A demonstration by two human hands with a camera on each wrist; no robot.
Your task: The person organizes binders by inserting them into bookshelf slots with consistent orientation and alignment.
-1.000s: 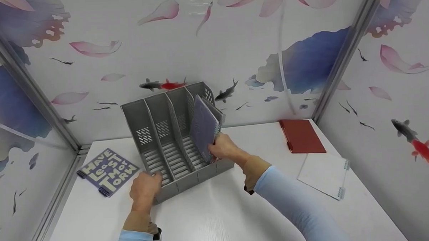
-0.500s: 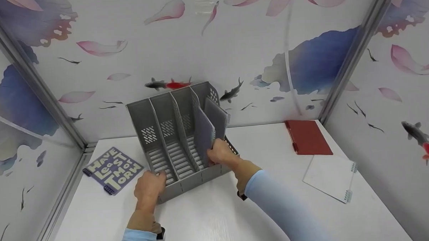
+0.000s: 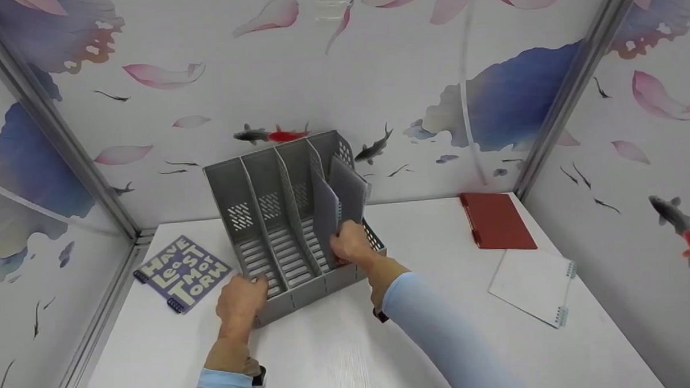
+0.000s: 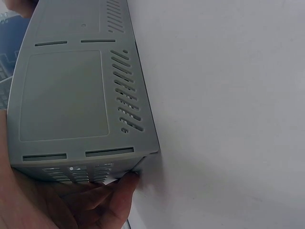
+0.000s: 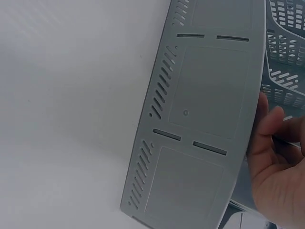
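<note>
A grey file rack (image 3: 308, 293) with upright dividers stands at an angle on the table. My left hand (image 3: 241, 301) grips its front left corner; in the left wrist view, the fingers (image 4: 121, 200) curl under the perforated side wall. My right hand (image 3: 352, 242) pinches a lilac spiral notebook (image 3: 325, 212) by its near lower edge, upright in the third compartment from the left. Another greyish spiral notebook (image 3: 349, 188) leans in the rightmost compartment. In the right wrist view, the right hand (image 5: 276, 171) is at the inner side of the rack's front wall (image 5: 200, 95).
A purple notebook with large pale lettering (image 3: 182, 274) lies left of the rack. On the right lie a red notebook with a pen (image 3: 500, 220) and a clear-covered spiral notebook (image 3: 532, 288). Patterned panels (image 3: 261, 93) enclose the white table (image 3: 327, 355) at back and sides.
The lilac notebook has moved down and back, deeper into the rack, with my right hand on it. A gap now shows between it and the greyish notebook. The left hand keeps its hold.
</note>
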